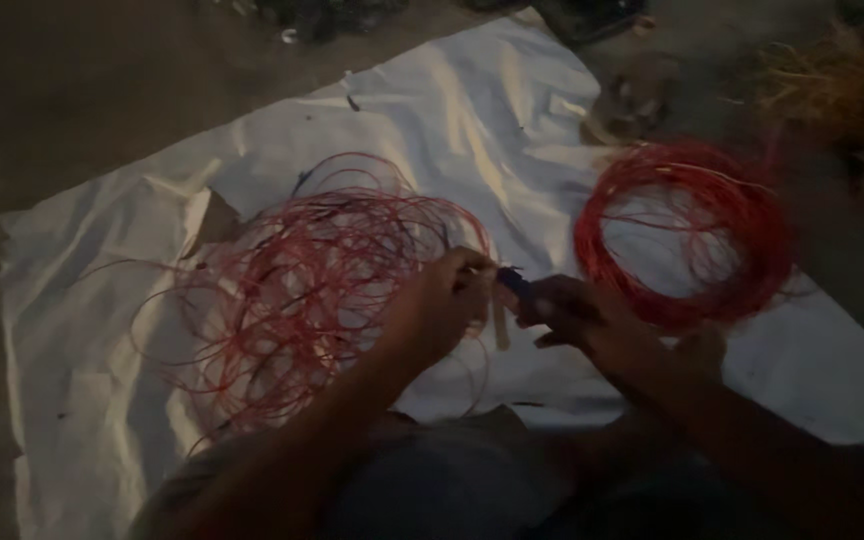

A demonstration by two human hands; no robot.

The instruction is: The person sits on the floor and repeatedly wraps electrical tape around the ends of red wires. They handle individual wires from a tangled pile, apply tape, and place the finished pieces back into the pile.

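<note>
A loose tangle of thin red wire [302, 290] lies spread on a crumpled white sheet [472, 120] on the floor, left of the middle of the scene. Its loops are uneven and sprawl outward, some standing clear of the heap at the far side and some trailing off to the left; a few darker strands run through it. The left hand [442, 305] sits at the right edge of this tangle, fingers curled in and pinched shut on strands of the red wire near its top. Just to its right the right hand [577, 315] is closed around a small dark blue piece [514, 283] whose tip points toward the left hand; what that piece is cannot be made out in the dim light. The two hands are close together, nearly touching, above the near part of the sheet. Farther right, well apart from the tangle, lies a neat red coil [687, 235], its turns wound tightly into a round ring with the white sheet showing through its centre. Beyond that coil, at the far right, a heap of yellowish strands [817, 85] rests on the dark floor.
</note>
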